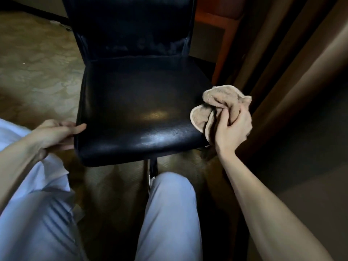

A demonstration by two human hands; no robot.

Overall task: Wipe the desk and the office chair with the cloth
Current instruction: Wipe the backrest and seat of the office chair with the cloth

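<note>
So, office chair [135, 102] step: fingers of the left hand [56, 134] grip its seat edge, the right hand [232, 131] clutches the cloth [220, 99], which I'd next drag across.

A worn beige-green carpet with a faint cloudy pattern [37, 72] covers the floor. Along its right edge rise tall brown folds [301, 81]; whether they are wood panels or a curtain cannot be told. A thin dark strip [37, 10] crosses the carpet's far left corner.

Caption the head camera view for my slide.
Left hand grips the office chair by its seat edge; right hand holds the bunched cloth.
</note>
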